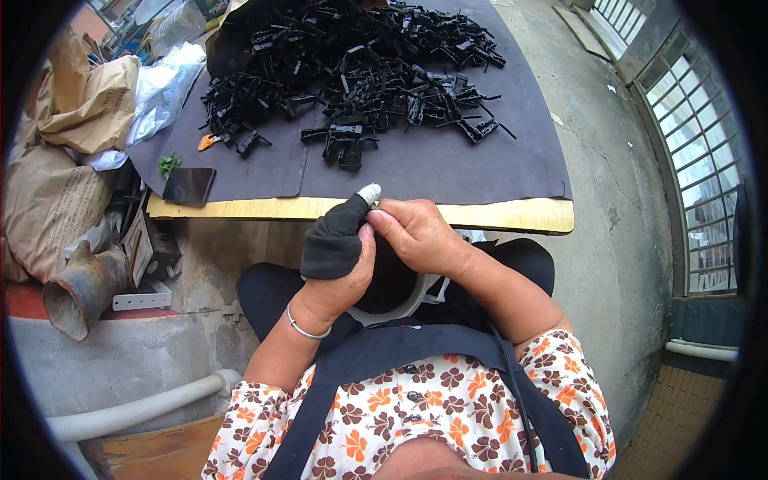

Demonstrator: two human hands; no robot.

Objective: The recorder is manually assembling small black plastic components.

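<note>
Just left of the frame's centre, your white-wrapped fingertip (pixel 370 193) pokes from the black cloth glove (pixel 326 250) on your left hand (pixel 344 256). Your right hand (pixel 414 234) is beside it, thumb and finger drawn close; I cannot tell what either grips. Upper centre, tangled black plastic parts (pixel 364 60) heap on a dark-topped, yellow-edged table (pixel 496 172).

The black parts (pixel 346 131) look like semi-gloss plastic. A smooth, matt sheet (pixel 448 164) covers the desk (pixel 496 216) (wood-like at its edge); the paper sacks (pixel 60 200) are creased.
</note>
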